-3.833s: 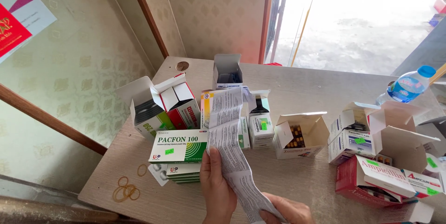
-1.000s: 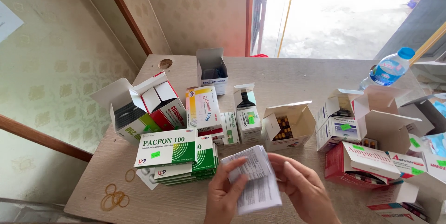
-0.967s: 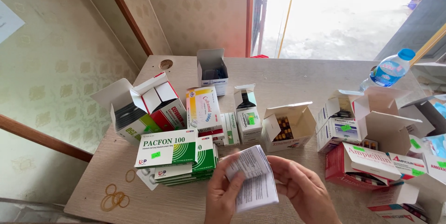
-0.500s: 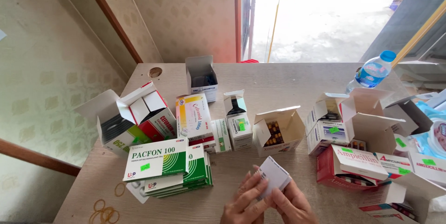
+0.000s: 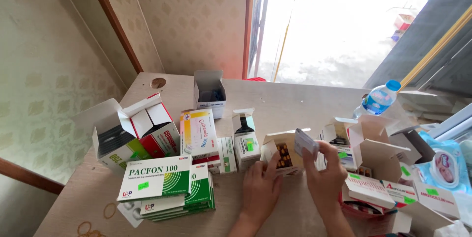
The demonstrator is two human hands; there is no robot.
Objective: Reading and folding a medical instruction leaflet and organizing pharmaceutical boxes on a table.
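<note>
1. Your right hand point(image 5: 327, 168) pinches the folded leaflet point(image 5: 305, 142) between thumb and fingers, lifted just above the open carton of capsules point(image 5: 281, 152), likely so it can line up with the carton's mouth.
2. Your left hand point(image 5: 263, 183) rests against that carton's front, fingers spread and gripping nothing, apparently steadying it on the surface point(image 5: 290, 97).
3. Left of the carton, one stack of green-and-white boxes point(image 5: 164, 185) lies flat; I count about four.
4. Beyond the carton to the right stands one water bottle point(image 5: 377, 99); one pack of wipes point(image 5: 445, 163) lies further right.
</note>
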